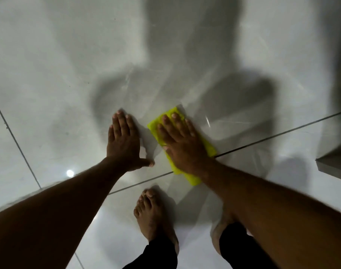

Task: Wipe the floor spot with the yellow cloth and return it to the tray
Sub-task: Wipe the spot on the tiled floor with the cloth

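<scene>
Two hands on the floor (pixel 49 74): right hand (pixel 182 144), fingers (pixel 176 123) spread, presses the cloth (pixel 208 146) mid-wipe; left hand (pixel 123 140) braces flat, fingers together. Spot seemingly beneath; tray unseen, return comes next.

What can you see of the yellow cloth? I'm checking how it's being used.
The yellow cloth is bright lime-yellow, soft-looking fabric folded into a long flat rectangle. It lies flat on the glossy tiled floor, angled diagonally across a dark grout line. The right hand presses flat on it, palm down, covering its middle.
</scene>
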Tool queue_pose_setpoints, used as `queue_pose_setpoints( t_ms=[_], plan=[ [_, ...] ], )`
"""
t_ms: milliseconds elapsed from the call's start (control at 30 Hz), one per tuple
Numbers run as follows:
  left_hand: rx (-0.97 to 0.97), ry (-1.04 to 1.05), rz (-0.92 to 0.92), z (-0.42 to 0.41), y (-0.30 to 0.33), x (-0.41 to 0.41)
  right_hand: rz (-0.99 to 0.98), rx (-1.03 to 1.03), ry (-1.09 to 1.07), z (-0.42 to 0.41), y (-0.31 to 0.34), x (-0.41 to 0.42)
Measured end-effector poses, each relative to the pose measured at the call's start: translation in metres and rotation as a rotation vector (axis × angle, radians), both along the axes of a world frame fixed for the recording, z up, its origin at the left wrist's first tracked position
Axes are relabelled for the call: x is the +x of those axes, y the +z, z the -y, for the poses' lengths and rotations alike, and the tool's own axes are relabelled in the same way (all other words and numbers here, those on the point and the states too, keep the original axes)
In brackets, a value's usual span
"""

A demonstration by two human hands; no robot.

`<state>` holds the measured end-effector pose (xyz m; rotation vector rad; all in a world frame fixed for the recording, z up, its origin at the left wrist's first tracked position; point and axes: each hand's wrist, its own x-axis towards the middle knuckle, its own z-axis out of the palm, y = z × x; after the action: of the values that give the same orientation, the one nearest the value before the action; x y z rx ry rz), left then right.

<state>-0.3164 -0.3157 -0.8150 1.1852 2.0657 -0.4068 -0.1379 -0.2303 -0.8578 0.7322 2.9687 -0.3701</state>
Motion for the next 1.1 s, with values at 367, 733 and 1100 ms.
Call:
queue_pose_setpoints(
  t_ms=[367, 733, 1100],
  plan=[
    [-0.002, 0.005, -0.021, -0.002, 0.002, 0.002, 0.048, -0.032, 0.148, 0.004, 0.005, 0.033],
    [-0.002, 0.009, -0.040, -0.009, 0.000, 0.006, 0.087, 0.041, -1.287, -0.032, -0.002, 0.023],
    [0.033, 0.008, -0.012, -0.007, 0.003, 0.006, -0.041, -0.005, 0.714, -0.069, -0.022, 0.084]
  ],
)
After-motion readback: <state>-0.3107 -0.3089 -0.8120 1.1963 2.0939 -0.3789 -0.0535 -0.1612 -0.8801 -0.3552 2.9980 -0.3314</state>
